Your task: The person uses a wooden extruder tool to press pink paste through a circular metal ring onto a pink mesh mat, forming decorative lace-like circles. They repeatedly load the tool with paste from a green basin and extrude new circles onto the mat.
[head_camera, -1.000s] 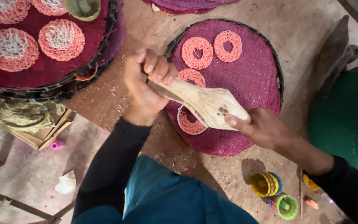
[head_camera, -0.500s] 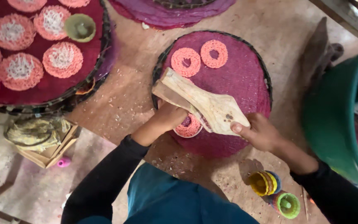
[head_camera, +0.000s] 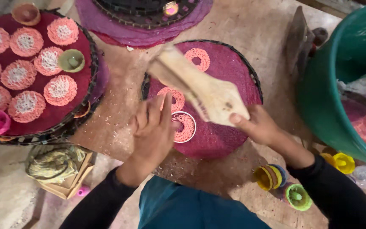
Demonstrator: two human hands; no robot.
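The wooden press (head_camera: 200,87) is hanging tilted in the air over the round purple mat (head_camera: 234,127), its blurred far end pointing to the far left and its near end sitting in the right hand (head_camera: 257,127). That hand is gripping the press's near end, thumb lying on the wood. The left hand (head_camera: 153,133) is lying flat and empty, fingers spread, its fingertips resting at the left edge of the mat, just beside a pink noodle ring inside a white hoop (head_camera: 185,126). Two more pink noodle rings are lying on the mat: one (head_camera: 172,97) is partly showing under the press, and one (head_camera: 198,59) is sitting farther off.

To the left, a dark red tray (head_camera: 70,114) is carrying many pink-and-white noodle discs (head_camera: 60,90) and a green cup (head_camera: 71,60). A large green tub (head_camera: 323,106) is standing at the right. Near the right forearm, small coloured moulds (head_camera: 282,184) are lying on the floor. At the near left, a bundle of yellowish cord (head_camera: 54,163) is sitting on a small box.
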